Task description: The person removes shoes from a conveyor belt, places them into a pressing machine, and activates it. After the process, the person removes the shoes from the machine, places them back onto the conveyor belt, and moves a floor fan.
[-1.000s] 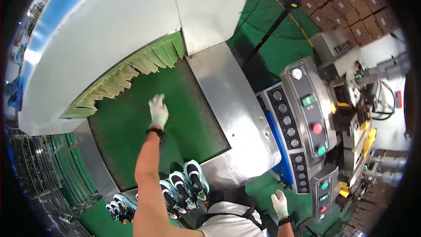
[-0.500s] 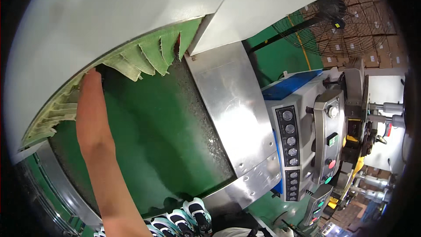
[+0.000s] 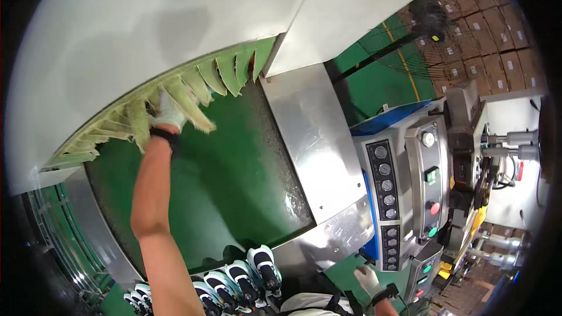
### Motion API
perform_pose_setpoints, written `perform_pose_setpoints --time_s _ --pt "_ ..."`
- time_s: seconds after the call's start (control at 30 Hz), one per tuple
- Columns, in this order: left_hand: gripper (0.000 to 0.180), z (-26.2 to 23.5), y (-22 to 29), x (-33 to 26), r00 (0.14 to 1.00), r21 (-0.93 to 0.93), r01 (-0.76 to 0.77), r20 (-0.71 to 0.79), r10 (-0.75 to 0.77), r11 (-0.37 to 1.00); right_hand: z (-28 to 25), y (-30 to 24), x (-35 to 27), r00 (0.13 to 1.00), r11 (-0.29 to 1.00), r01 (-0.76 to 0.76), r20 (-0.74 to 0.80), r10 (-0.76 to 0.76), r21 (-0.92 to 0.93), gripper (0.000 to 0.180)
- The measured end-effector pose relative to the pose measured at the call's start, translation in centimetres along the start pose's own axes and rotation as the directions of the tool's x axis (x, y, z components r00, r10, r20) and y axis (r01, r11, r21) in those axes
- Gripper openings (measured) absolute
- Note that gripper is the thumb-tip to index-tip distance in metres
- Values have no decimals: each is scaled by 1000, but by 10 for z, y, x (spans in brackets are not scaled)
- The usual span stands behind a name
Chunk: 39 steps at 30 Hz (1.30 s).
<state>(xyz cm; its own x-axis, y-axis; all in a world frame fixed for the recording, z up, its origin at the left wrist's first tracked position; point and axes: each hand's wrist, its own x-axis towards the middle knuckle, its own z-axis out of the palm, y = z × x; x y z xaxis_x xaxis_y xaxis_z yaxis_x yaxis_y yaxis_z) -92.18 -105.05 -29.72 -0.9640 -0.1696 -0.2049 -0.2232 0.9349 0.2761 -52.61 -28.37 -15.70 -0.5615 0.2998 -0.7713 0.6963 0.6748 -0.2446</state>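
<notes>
My left hand (image 3: 167, 112), in a pale glove with a dark band at the wrist, reaches in among the frayed green curtain strips (image 3: 221, 76) under a white machine hood (image 3: 146, 17). Strips cover its fingers, so what they hold, if anything, is hidden. The forearm stretches over a green conveyor belt (image 3: 234, 152). Low on the right, my right hand (image 3: 367, 281), gloved too, hangs near the base of a control machine. Its fingers are loosely bent and apart, with nothing seen in them. Several white, black and pale-teal sneakers (image 3: 266, 272) line the belt's near end.
A shiny metal rail (image 3: 310, 134) borders the belt on the right. Beyond it stands a grey machine with gauges and a button panel (image 3: 432, 175). A fan (image 3: 430, 14) and stacked cardboard boxes (image 3: 492, 70) are at the far right. Metal racking (image 3: 58, 240) runs along the left.
My left hand, earlier hidden past the curtain, has drawn back partly into sight and shifted right. My right hand has come into view at the lower right. The view has shifted slightly.
</notes>
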Motion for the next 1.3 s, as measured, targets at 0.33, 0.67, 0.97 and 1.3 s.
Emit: perform_pose_setpoints --time_s 0.33,0.67,0.97,1.3 --pt "50 -23 214 -232 979 -177 -147 118 169 973 -2 -80 -10 940 899 322 16 -342 296 48" --pt "46 -121 469 -368 822 -971 120 215 528 208 -60 -145 -60 558 157 67 93 -824 985 49" --pt "46 -133 696 -295 644 -855 -450 -110 757 259 -196 -43 -69 743 -163 65 -157 -651 985 48" --pt "71 -35 912 -69 645 -232 -753 -75 761 615 -254 54 -78 816 -321 267 -390 -426 909 86"
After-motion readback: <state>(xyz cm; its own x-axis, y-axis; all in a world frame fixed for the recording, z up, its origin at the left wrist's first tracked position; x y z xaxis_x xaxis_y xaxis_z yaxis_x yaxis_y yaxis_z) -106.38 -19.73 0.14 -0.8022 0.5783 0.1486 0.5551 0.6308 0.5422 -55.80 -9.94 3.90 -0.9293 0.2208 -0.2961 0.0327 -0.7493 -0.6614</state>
